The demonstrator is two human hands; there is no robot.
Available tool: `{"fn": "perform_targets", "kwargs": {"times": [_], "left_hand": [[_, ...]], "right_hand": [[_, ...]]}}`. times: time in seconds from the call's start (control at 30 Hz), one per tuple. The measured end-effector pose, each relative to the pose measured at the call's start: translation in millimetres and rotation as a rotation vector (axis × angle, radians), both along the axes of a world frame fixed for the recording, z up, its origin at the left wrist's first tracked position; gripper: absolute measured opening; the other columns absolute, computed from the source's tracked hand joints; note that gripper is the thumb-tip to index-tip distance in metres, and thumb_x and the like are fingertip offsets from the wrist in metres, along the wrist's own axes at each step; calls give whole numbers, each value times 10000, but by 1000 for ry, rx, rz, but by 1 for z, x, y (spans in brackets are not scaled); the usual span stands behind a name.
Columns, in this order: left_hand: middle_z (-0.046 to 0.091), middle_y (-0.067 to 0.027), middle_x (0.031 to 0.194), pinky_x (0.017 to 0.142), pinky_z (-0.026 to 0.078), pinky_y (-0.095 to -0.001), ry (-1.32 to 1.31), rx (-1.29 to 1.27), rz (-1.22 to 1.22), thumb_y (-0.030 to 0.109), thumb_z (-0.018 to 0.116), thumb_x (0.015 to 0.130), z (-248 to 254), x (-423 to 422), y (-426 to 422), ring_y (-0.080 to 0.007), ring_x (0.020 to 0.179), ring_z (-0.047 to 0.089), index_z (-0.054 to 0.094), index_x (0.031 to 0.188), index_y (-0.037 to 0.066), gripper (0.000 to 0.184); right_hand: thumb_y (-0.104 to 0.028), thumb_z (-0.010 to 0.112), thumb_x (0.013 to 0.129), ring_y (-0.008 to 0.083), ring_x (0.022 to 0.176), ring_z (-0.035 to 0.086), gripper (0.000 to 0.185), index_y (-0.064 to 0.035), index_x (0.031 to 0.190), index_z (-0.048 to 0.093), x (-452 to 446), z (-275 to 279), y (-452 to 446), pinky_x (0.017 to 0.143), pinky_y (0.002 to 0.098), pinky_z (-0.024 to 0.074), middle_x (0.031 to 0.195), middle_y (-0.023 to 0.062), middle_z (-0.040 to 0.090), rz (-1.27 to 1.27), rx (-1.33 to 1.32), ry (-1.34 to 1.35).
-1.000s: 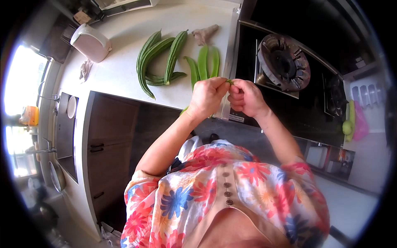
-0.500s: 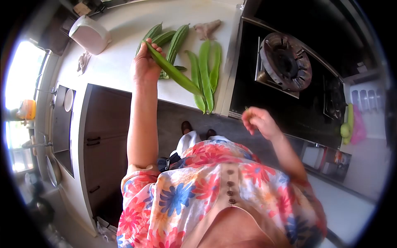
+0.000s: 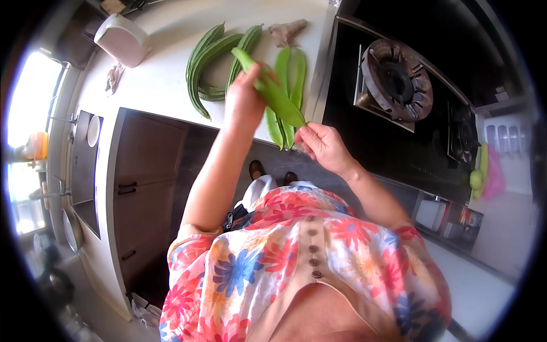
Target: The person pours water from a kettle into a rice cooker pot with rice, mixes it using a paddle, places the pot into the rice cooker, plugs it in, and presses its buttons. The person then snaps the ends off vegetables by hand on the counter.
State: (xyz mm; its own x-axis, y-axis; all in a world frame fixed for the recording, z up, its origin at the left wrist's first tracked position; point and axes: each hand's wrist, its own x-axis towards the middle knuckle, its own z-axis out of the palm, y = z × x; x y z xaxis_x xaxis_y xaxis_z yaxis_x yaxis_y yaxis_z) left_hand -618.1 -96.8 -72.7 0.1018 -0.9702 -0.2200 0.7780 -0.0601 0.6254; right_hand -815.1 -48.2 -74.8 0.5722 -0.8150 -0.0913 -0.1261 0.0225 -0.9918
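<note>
My left hand is closed round the middle of a long, flat green bean pod, held aslant above the counter. Its upper end sticks out past my fingers. At the lower tip, my right hand pinches the pod between thumb and fingers. Beneath it, partly hidden, more flat bean pods lie on the white counter. Left of my left hand are several dark green ridged gourds. A knobbly piece of ginger rests above the pods.
To the right is a black stove top with a round gas burner. A white container and a crumpled cloth stand at the counter's left. Further left is a sink. Green vegetables and a pink bag lie far right.
My left hand has moved right and down with the bean pod, its grip now nearer the middle. My right hand has come up and left from beside the stove to the pod's lower tip.
</note>
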Motion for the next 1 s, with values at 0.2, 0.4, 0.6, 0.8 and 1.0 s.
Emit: {"fn": "perform_targets", "kwargs": {"times": [0.2, 0.4, 0.6, 0.8, 1.0], "left_hand": [[634, -61, 870, 611, 494, -273, -295, -15, -57, 150, 558, 887, 9, -15, 22, -133, 722, 609, 596, 1014, 25, 182], [641, -23, 806, 590, 481, -241, -571, -213, 37, 95, 595, 863, 23, -34, 33, -103, 690, 601, 609, 938, 14, 111], [586, -72, 839, 631, 483, -298, -1631, -941, 60, 6, 652, 645, 43, -84, 71, -217, 686, 566, 601, 990, 45, 352], [568, -73, 835, 586, 485, -323, -1669, -977, 41, 45, 656, 641, 10, -72, 58, -240, 678, 568, 606, 1012, 65, 374], [558, -154, 604, 532, 439, -337, -1411, -328, -133, 175, 653, 751, 4, -62, -7, -283, 556, 561, 556, 805, -8, 214]], "right_hand": [[-214, 426, 945, 56, 511, 420, 276, -3, 863, 584, -17, 1, -3, 449, 178, 373, 628, -12, 459, -33, 328, -84], [-188, 438, 885, 58, 453, 364, 249, -15, 731, 527, -27, -12, -7, 412, 209, 354, 537, -19, 387, -105, 302, -98], [-268, 498, 903, 72, 444, 417, 266, -63, 738, 534, -22, -82, 0, 411, 218, 386, 575, -22, 450, -416, 11, -399], [-173, 466, 897, 74, 488, 453, 214, -29, 747, 517, -41, -14, 15, 420, 229, 384, 585, -11, 462, -205, 296, -257], [-156, 429, 860, 82, 464, 428, 219, 10, 862, 572, -79, -20, 35, 430, 205, 370, 592, 20, 484, -150, 564, -129]]}}
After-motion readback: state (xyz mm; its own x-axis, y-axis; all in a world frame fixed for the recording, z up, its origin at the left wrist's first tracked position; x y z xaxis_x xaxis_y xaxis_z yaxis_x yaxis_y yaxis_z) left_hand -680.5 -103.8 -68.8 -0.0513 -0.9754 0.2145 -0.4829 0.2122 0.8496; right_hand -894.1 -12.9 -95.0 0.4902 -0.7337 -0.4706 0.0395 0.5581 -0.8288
